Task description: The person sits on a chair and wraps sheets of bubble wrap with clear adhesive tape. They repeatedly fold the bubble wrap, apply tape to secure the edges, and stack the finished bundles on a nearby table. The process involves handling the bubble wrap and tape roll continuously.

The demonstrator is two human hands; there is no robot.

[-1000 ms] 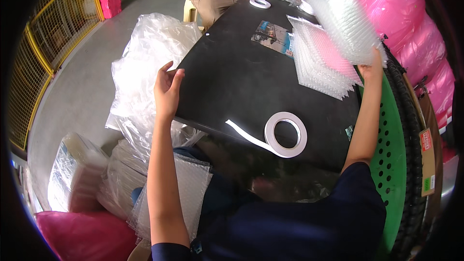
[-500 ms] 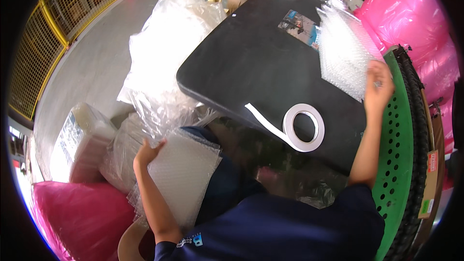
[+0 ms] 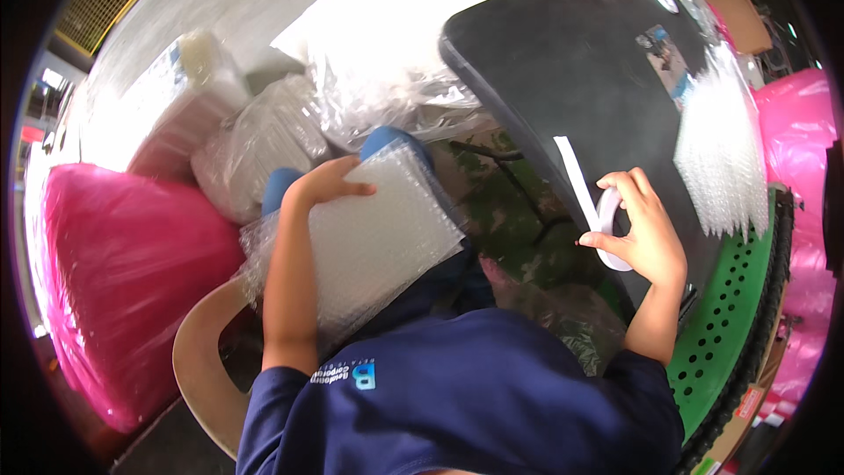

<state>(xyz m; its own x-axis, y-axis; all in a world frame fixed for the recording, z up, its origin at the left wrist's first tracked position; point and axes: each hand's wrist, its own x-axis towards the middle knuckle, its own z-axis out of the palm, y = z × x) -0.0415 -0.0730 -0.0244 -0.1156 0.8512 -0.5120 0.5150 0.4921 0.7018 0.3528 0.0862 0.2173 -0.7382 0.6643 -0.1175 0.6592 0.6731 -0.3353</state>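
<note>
White tape roll (image 3: 607, 209), tail (image 3: 576, 178) unrolled

The tape roll (image 3: 605, 215) is white, and the bubble-wrap sheets (image 3: 378, 237) are of clear greyish white, with a fine pattern of small dots. The table (image 3: 563, 62) is plain black, while the shirt (image 3: 483, 387) is dark navy with a light-blue and white print. The board (image 3: 686, 380) is green with dark round holes, the wrapped bundle (image 3: 132, 281) deep pink, and the chair (image 3: 198, 343) beige.
</note>
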